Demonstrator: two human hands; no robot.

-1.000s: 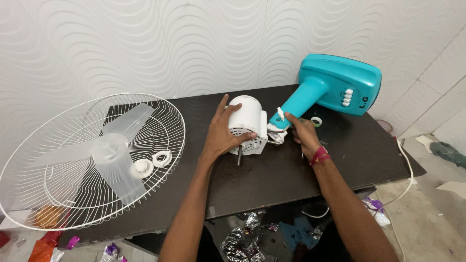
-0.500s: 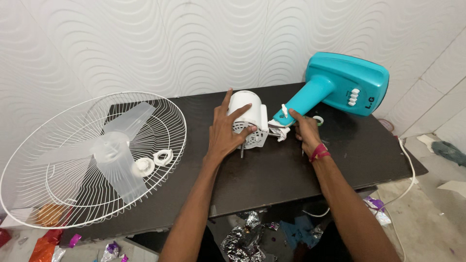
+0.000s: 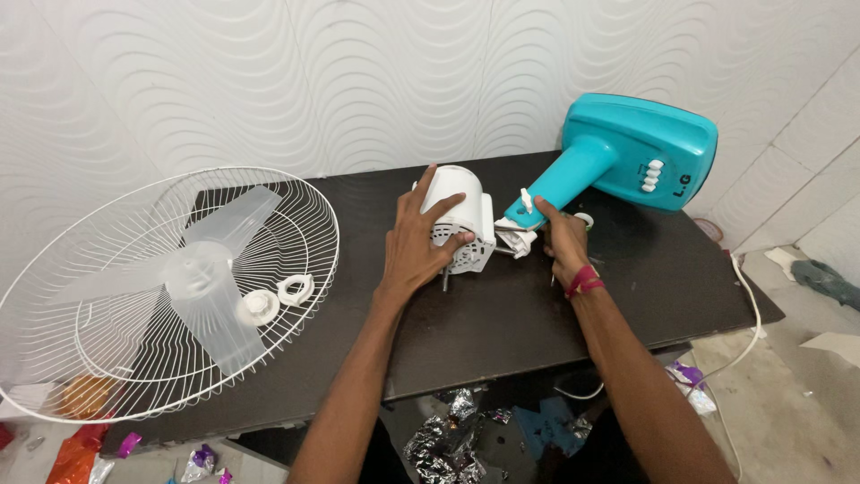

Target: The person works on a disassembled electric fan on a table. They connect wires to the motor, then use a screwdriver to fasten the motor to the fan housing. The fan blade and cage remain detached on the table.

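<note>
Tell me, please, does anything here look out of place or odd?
Yes: the fan is in pieces. The grille overhangs the table edge with the blade loose inside, and the teal stand lies on its side.

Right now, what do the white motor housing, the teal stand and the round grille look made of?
White motor housing, under the left hand: looks like smooth moulded plastic, with vent slots along its lower part.
Teal stand, its neck by the right hand: glossy plastic, going by its soft highlights.
Round grille: thin white wires, probably coated metal.
</note>
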